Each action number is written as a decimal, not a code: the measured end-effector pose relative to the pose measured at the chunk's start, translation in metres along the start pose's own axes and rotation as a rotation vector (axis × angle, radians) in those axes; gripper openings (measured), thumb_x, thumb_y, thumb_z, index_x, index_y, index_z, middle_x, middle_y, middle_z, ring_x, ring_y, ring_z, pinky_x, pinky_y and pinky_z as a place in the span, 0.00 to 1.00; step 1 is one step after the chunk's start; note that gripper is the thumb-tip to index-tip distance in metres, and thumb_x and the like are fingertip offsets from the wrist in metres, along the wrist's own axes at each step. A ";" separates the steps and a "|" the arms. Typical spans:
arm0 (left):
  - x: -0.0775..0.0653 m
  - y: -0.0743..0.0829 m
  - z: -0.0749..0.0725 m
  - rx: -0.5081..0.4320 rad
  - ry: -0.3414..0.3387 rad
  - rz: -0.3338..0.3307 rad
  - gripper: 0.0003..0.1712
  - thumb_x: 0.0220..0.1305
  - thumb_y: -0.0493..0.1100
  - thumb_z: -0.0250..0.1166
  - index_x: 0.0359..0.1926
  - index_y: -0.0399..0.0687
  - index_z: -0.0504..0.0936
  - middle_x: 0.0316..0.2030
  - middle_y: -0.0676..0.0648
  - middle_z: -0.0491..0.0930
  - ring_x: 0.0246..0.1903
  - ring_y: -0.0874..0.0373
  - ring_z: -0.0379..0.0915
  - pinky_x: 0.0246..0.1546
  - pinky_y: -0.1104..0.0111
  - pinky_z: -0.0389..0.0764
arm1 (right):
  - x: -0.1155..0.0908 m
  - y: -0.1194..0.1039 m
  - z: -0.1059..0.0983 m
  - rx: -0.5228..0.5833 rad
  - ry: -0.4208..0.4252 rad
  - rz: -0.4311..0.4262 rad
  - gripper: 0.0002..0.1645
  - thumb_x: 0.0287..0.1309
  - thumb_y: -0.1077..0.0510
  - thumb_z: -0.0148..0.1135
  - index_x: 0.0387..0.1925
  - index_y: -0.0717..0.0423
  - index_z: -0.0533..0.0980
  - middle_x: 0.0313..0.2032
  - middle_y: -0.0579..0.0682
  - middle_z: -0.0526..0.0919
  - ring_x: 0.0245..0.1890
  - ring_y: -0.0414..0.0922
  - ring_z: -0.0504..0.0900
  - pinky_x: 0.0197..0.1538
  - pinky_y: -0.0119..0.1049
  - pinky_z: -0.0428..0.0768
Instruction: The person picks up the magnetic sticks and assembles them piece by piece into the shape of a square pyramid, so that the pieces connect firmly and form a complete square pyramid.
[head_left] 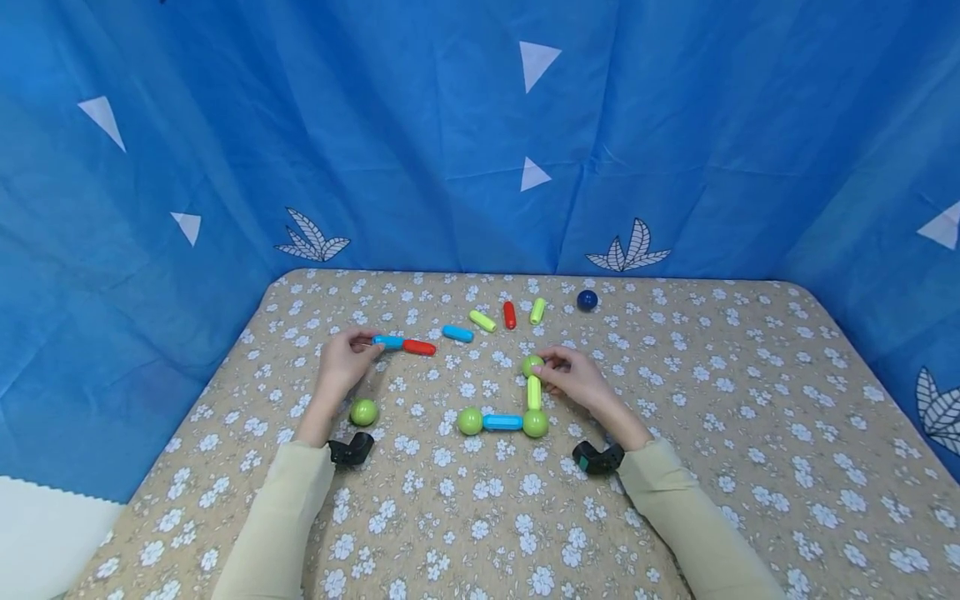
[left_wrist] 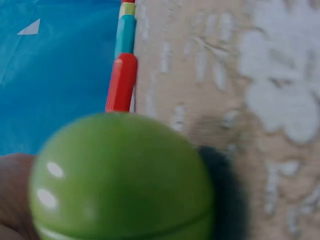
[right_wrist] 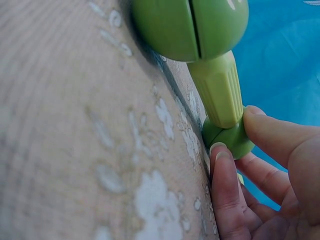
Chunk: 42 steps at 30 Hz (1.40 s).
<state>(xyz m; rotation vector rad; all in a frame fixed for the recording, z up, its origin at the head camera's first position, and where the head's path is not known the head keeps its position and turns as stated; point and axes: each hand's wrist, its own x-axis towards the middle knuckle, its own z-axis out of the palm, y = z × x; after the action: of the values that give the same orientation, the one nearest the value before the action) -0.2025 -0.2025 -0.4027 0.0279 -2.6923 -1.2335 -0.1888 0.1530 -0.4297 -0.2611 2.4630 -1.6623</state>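
My left hand point(head_left: 345, 364) pinches the left end of a blue rod point(head_left: 388, 342); a red rod point(head_left: 418, 347) lies in line at its other end, but whether they are joined I cannot tell. A loose green ball point(head_left: 363, 412) is by the left wrist and fills much of the left wrist view, hiding most of that hand. With thumb and fingers, my right hand point(head_left: 576, 379) holds a green ball point(right_wrist: 227, 137) at the far end of an L shape. A yellow-green rod point(right_wrist: 217, 90) runs from it to the corner ball point(head_left: 536, 423), then a blue rod point(head_left: 502, 422) to another green ball point(head_left: 470, 421).
Behind the hands lie a blue rod point(head_left: 457, 333), a yellow-green rod point(head_left: 483, 321), a red rod point(head_left: 510, 315), another yellow-green rod point(head_left: 537, 311) and a dark blue ball point(head_left: 587, 300). A flowered cloth point(head_left: 435, 517) covers the table; blue curtain point(head_left: 480, 125) surrounds its back and sides.
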 end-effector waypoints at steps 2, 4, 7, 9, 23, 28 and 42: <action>0.001 0.004 -0.002 0.005 -0.006 0.004 0.15 0.61 0.35 0.63 0.47 0.31 0.79 0.40 0.35 0.79 0.39 0.45 0.77 0.41 0.58 0.77 | 0.001 0.000 -0.001 0.003 0.001 0.025 0.22 0.59 0.54 0.64 0.51 0.64 0.75 0.32 0.55 0.76 0.26 0.46 0.77 0.29 0.36 0.79; 0.001 0.008 -0.002 0.015 -0.012 0.014 0.14 0.61 0.35 0.63 0.47 0.31 0.79 0.40 0.35 0.79 0.40 0.45 0.77 0.42 0.58 0.78 | 0.002 0.000 -0.001 -0.005 0.004 0.037 0.22 0.59 0.55 0.63 0.51 0.65 0.75 0.32 0.55 0.76 0.26 0.46 0.76 0.29 0.36 0.79; 0.001 0.013 -0.002 0.056 -0.022 0.026 0.13 0.61 0.34 0.63 0.46 0.30 0.79 0.39 0.35 0.79 0.39 0.45 0.78 0.41 0.58 0.78 | 0.003 -0.001 -0.001 -0.021 0.009 0.046 0.22 0.59 0.55 0.63 0.51 0.64 0.75 0.32 0.54 0.76 0.26 0.45 0.76 0.29 0.36 0.78; 0.000 0.015 -0.001 0.100 -0.013 0.046 0.12 0.60 0.33 0.64 0.45 0.30 0.80 0.38 0.36 0.80 0.38 0.45 0.78 0.40 0.58 0.79 | 0.003 -0.001 -0.001 -0.033 0.010 0.049 0.22 0.59 0.55 0.63 0.51 0.64 0.75 0.32 0.53 0.76 0.26 0.45 0.76 0.29 0.36 0.78; 0.004 0.033 0.002 0.424 -0.092 0.238 0.13 0.60 0.31 0.63 0.47 0.35 0.81 0.43 0.36 0.80 0.40 0.43 0.77 0.36 0.55 0.78 | 0.002 -0.003 -0.002 -0.035 0.020 0.052 0.22 0.59 0.55 0.64 0.51 0.62 0.75 0.33 0.54 0.76 0.26 0.45 0.76 0.29 0.36 0.79; 0.014 0.019 0.009 0.246 -0.135 0.175 0.15 0.59 0.31 0.64 0.49 0.34 0.80 0.40 0.37 0.80 0.40 0.45 0.77 0.39 0.56 0.78 | 0.001 -0.002 0.000 -0.020 0.015 0.058 0.21 0.59 0.55 0.64 0.51 0.62 0.75 0.32 0.54 0.76 0.26 0.45 0.76 0.29 0.36 0.79; 0.017 -0.001 0.009 0.119 -0.153 0.119 0.21 0.62 0.35 0.63 0.55 0.30 0.74 0.41 0.35 0.77 0.43 0.42 0.74 0.43 0.53 0.75 | 0.000 -0.002 0.000 -0.014 0.016 0.055 0.21 0.59 0.56 0.63 0.52 0.63 0.75 0.33 0.54 0.76 0.25 0.45 0.76 0.29 0.35 0.79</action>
<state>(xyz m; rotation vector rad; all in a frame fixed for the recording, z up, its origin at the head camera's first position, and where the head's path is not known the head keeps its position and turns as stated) -0.2213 -0.1982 -0.4065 -0.2154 -2.8473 -1.0806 -0.1889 0.1516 -0.4277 -0.1805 2.4706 -1.6324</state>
